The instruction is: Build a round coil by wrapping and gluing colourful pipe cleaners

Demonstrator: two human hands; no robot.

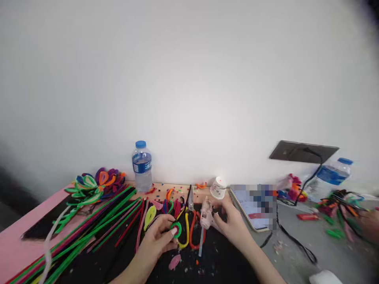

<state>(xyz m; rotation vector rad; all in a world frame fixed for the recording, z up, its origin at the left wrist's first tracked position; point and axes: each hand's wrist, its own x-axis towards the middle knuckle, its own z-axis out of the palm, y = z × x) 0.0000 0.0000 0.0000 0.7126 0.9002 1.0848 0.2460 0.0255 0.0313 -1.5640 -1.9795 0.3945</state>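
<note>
Long fuzzy green, red and pink pipe cleaners (89, 236) lie nearest, at left; behind stands a clear plastic blue-capped bottle (143, 180) holding clear liquid; the left hand (160, 238) pinches a round green-and-red fuzzy coil (177, 230) above a black mat (227, 262); the right hand (229, 225) grips a pale pink glue gun (206, 214); beyond, a white paper cup (218, 189), inside hidden

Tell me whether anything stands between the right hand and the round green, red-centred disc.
From the right hand, the pale pink plastic glue gun comes first, then a curved orange strip and curved yellow strip, before the disc in the left hand.
</note>
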